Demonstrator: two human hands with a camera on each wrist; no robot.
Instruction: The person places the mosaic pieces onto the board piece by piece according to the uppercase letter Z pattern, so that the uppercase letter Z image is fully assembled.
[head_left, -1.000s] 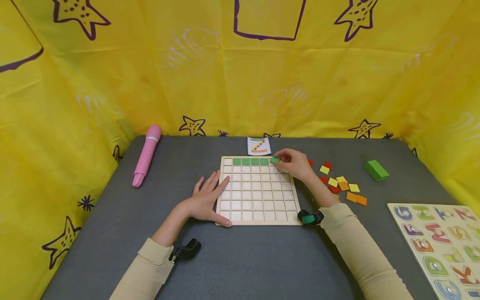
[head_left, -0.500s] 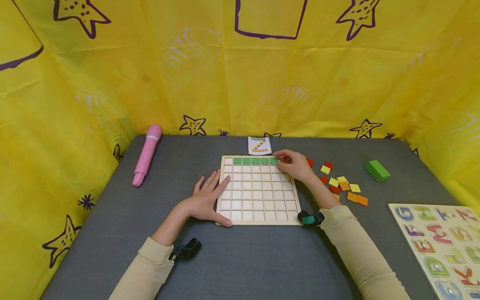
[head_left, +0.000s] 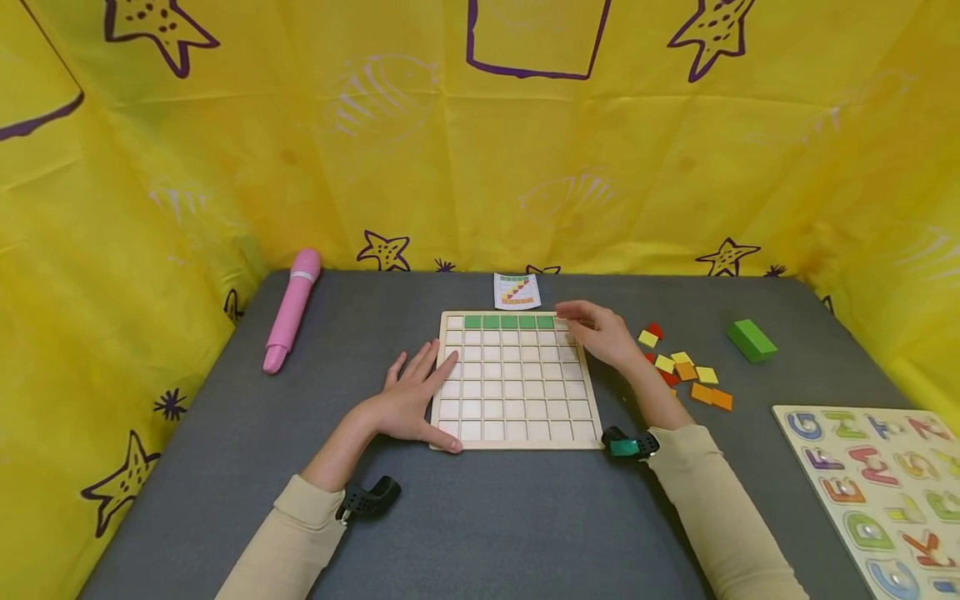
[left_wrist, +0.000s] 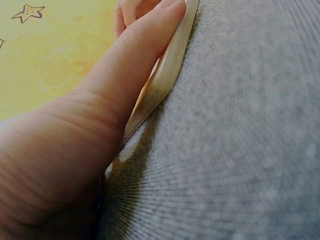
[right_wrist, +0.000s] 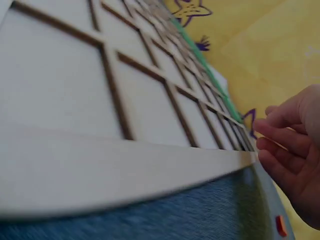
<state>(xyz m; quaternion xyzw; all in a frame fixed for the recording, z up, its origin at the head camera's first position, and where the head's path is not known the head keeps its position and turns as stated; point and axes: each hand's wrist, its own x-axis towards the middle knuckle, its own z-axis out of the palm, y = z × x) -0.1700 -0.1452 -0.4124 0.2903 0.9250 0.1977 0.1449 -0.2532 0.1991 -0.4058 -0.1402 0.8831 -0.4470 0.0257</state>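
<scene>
A wooden grid board (head_left: 514,450) lies on the dark table, with a line of green square tiles (head_left: 509,322) set in its far row; the far-left cell is bare. My left hand (head_left: 411,400) rests along the board's left edge, fingers spread. In the left wrist view its thumb (left_wrist: 135,55) lies on the board's near rim. At the far right corner is my right hand (head_left: 600,332), just beside the last green tile. The right wrist view shows the right hand's fingers (right_wrist: 285,142) loosely bent, holding nothing.
Loose red, yellow and orange tiles (head_left: 705,376) lie right of the board, under and past the right forearm. A small pattern card (head_left: 517,292) sits behind it. Also on the table are a green block (head_left: 752,341), a letter puzzle (head_left: 862,492) and a pink wand-shaped object (head_left: 292,312).
The green tile that my right hand was pinching now lies flat in the far row. The right hand has let go and shifted slightly right; the left hand stays still.
</scene>
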